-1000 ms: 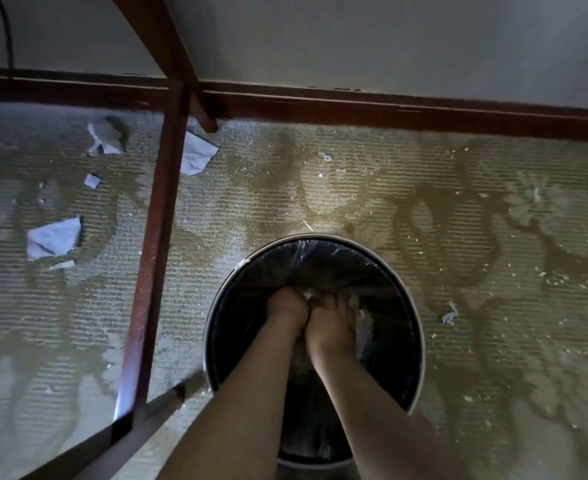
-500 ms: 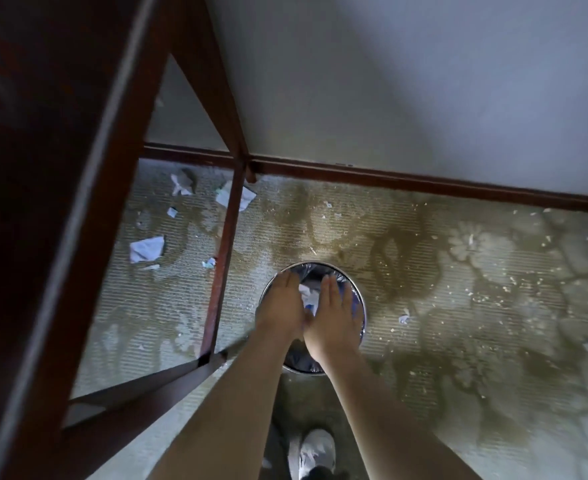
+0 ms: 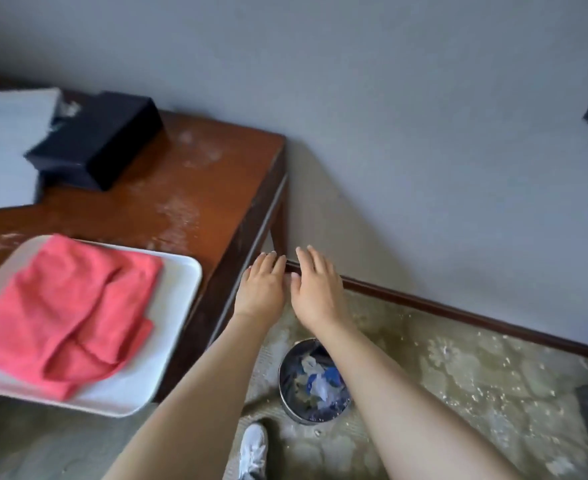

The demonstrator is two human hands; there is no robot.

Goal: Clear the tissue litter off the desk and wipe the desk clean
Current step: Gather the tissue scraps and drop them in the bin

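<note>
Wooden desk (image 3: 195, 188) edge beside flat, empty left hand (image 3: 261, 289), right hand (image 3: 315, 289) likewise

Legible markings: none found.
The dark box (image 3: 95, 140) on the desk (image 3: 195, 188) carries a pale mark on its top face, but motion blur leaves it unreadable; whether it is lettering or a logo cannot be told. The pale sheet (image 3: 5, 143) beside the box shows no print that can be made out. The red cloth (image 3: 64, 313) and the white tray (image 3: 168, 306) under it bear no visible label, brand or number.
</note>
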